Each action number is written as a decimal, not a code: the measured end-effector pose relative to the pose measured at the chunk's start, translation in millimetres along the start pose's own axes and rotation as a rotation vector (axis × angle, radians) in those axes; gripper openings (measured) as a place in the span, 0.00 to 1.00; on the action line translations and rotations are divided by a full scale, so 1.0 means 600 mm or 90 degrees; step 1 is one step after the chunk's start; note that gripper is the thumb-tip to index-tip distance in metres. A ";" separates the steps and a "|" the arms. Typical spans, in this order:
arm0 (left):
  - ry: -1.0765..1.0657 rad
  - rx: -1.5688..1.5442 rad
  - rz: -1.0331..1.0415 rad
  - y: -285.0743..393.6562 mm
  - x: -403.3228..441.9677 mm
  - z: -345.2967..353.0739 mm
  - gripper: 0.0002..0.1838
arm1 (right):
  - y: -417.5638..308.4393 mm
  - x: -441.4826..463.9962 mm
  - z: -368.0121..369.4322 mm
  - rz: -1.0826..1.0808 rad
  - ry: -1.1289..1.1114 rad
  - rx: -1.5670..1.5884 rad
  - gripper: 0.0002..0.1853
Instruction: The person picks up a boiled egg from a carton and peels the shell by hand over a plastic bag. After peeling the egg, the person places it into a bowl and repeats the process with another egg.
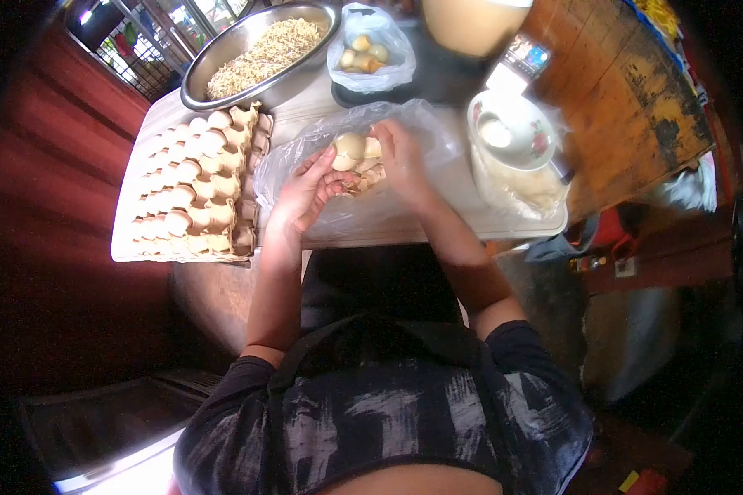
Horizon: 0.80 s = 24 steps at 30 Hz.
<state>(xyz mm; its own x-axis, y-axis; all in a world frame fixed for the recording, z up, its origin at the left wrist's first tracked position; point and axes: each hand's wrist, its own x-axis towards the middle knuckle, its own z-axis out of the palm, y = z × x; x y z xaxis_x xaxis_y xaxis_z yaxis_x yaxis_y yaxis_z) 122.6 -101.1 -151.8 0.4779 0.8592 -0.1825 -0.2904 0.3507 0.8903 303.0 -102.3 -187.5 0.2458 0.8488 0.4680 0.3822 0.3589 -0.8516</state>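
My left hand is closed round a partly peeled egg, held above the table's front half. The egg's surface looks greyish-tan, with a paler part below. Close on its right, my right hand has its fingers bent together by a pale patch beside the egg. What sits between those fingertips is too small to make out. Beneath both hands, broken eggshell pieces lie on a spread clear plastic bag.
Stacked egg trays with eggs stand on the left of the table. Behind are a metal basin of husk-like material and a plastic bag of eggs. Rightward sit a flowered bowl, a small box and a large tan container.
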 end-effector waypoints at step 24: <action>0.034 -0.033 0.004 -0.003 0.010 0.005 0.17 | -0.029 -0.010 -0.004 -0.054 -0.023 0.043 0.14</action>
<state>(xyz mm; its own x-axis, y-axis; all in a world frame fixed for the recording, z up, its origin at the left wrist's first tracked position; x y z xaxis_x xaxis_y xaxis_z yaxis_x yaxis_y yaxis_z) 128.6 -97.6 -153.2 0.4311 0.8797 -0.2006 -0.3368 0.3631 0.8687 297.2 -114.6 -175.1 0.1833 0.8273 0.5310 0.3383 0.4541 -0.8242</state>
